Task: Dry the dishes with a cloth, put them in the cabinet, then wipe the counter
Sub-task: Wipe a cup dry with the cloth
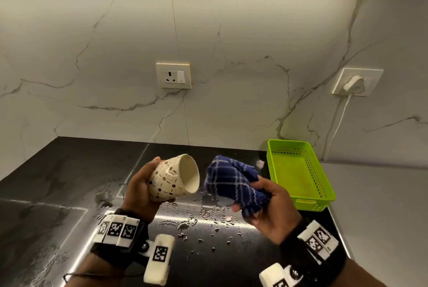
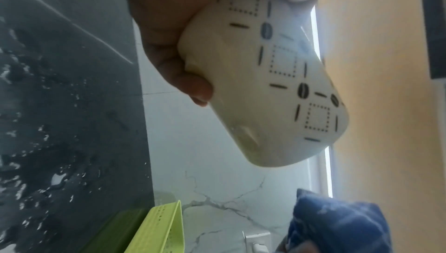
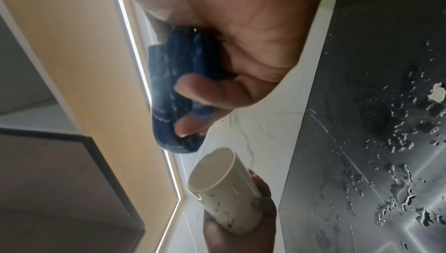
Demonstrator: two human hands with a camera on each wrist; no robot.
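Note:
My left hand [image 1: 141, 184] grips a cream cup [image 1: 172, 179] patterned with brown dots and dashes, tilted on its side above the counter with its mouth facing right. The left wrist view shows the cup [image 2: 265, 89] from outside with my fingers [image 2: 190, 83] curled round its base. My right hand [image 1: 266, 203] holds a bunched blue checked cloth [image 1: 234, 182] just right of the cup's mouth, a small gap between them. In the right wrist view the cloth [image 3: 169, 93] is wrapped in my fingers [image 3: 205, 91], and the cup [image 3: 222, 188] shows its hollow inside.
The black counter [image 1: 58, 182] carries water drops and puddles [image 1: 196, 219] under my hands. A lime-green perforated basket [image 1: 298, 170] stands at the right against the marble wall. A socket [image 1: 173, 75] and a plugged-in white cable [image 1: 340, 110] are on the wall. Cabinet underside with a light strip runs above.

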